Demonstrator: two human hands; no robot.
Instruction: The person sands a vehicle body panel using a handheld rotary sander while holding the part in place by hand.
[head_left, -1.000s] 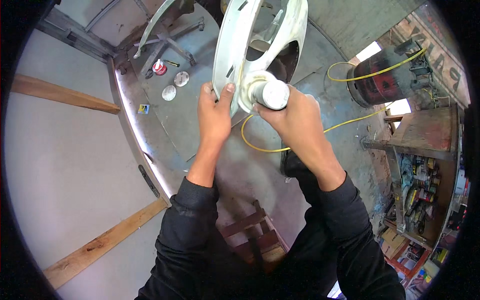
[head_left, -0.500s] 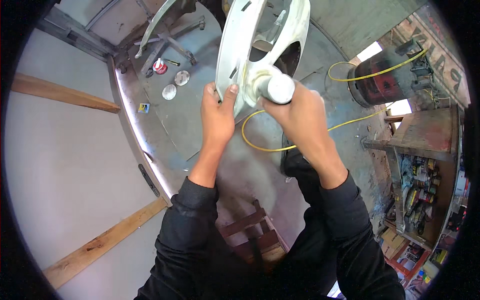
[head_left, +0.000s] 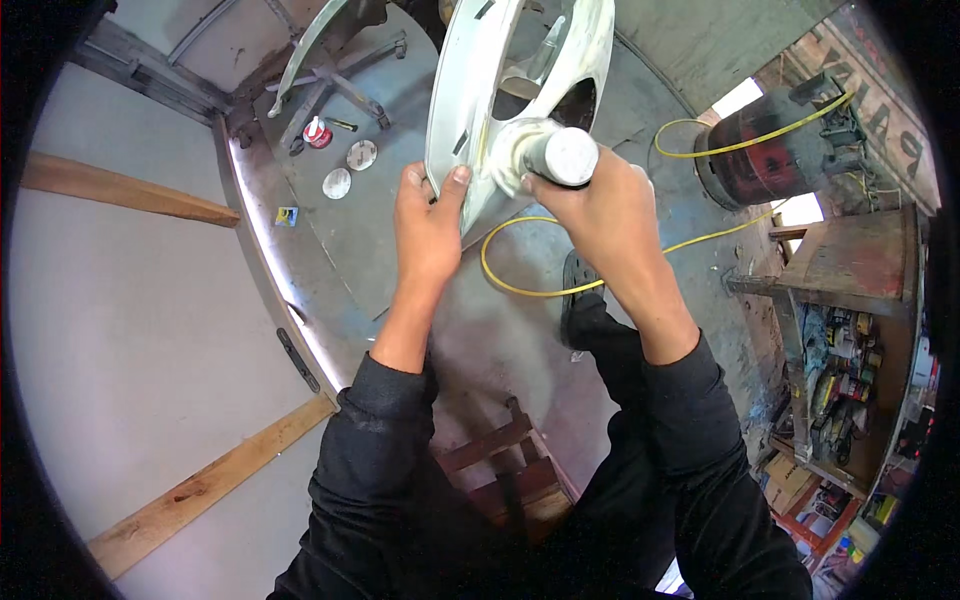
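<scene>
Right now your left hand (head_left: 428, 215) is clamped on the rim of the white alloy wheel (head_left: 500, 90), thumb pressed on the face near the edge and the fingers wrapped behind it. The wheel stands on edge, tilted, up in the top middle of the head view, above the grey concrete floor (head_left: 470, 320).

Your right hand (head_left: 610, 215) is closed around a white cylindrical can (head_left: 562, 155), its round flat end facing the camera. The can sits right against the wheel's hub area, with a pale wad of cloth or paper (head_left: 510, 160) between it and the spokes; you cannot tell from here whether the can itself touches the metal.

Under your hands a yellow hose (head_left: 530, 285) loops across the floor and runs off toward a dark red drum (head_left: 760, 160) at the right. Your dark shoe (head_left: 580, 300) rests just beside that loop.

On the floor to the left lie two round white lids (head_left: 350, 168) and a small red-and-white container (head_left: 317, 133), well apart from the wheel. A wooden stool (head_left: 500, 470) shows beneath your arms, and a wooden shelf unit (head_left: 840, 350) with assorted tools stands at the right edge.
</scene>
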